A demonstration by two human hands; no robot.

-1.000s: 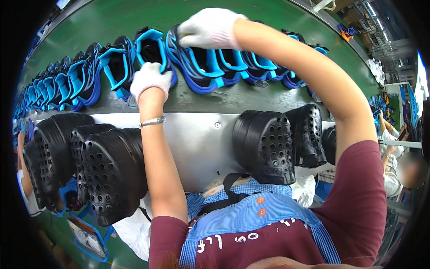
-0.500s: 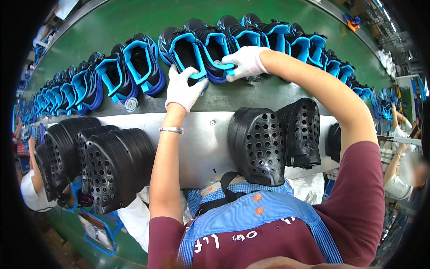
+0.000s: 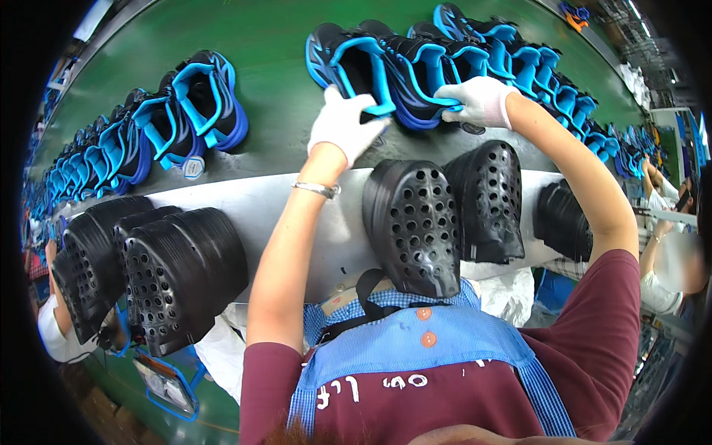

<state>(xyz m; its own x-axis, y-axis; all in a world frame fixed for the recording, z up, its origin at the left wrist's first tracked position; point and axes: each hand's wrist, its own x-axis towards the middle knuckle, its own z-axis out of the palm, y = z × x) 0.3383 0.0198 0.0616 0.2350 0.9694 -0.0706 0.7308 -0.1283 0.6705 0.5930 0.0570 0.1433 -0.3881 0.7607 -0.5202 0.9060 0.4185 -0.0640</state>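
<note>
My left hand [image 3: 345,127], in a white glove, is closed on the heel of a black and blue sneaker [image 3: 323,55]. The fingers pinch its bright blue heel edge, with the thumb up by the collar. My right hand [image 3: 478,104], gloved too, grips the heel of the neighbouring sneaker [image 3: 400,80] at its blue collar. Both sneakers lie side by side on the green surface, toes pointing away from me. More matching sneakers [image 3: 475,63] stand close beside them on the right.
A row of similar sneakers [image 3: 204,96] runs off to the left, past a gap. On the metal ledge [image 3: 297,237] nearer me stand stacks of black plastic pieces with round holes, left [image 3: 182,259] and right [image 3: 415,222]. Another person [image 3: 664,282] is at the far right.
Both hands have moved right with the two sneakers. The sneakers beyond them on the right have shifted and bunched up. A wide gap now separates them from the left row.
</note>
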